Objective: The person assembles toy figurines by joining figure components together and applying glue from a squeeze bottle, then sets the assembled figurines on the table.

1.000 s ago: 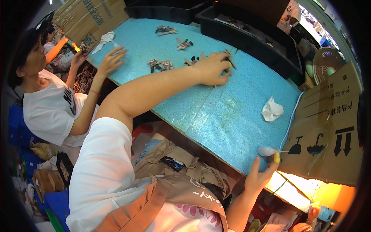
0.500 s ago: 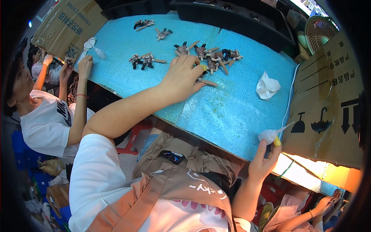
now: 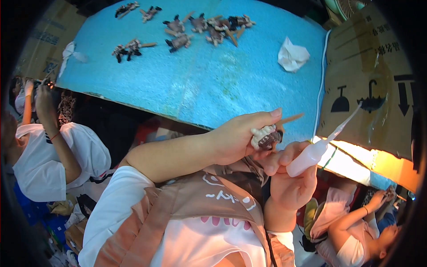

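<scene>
And up off the table [image 3: 262,84] comes the figure [image 3: 268,138], now just beside the bottle [image 3: 308,158], so both pieces meet near the table's edge, left hand [image 3: 238,134] closed around the figure, stick [image 3: 292,119] poking out, right hand [image 3: 291,189] gripping the bottle, nozzle [image 3: 344,123] angled upward.

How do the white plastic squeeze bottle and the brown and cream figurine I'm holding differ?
The white plastic squeeze bottle is plain; the brown and cream figurine is two-toned. The bottle tapers to a thin nozzle; the figurine is lumpy. The right hand holds the bottle, the left hand the figurine. Both are handheld.
</scene>
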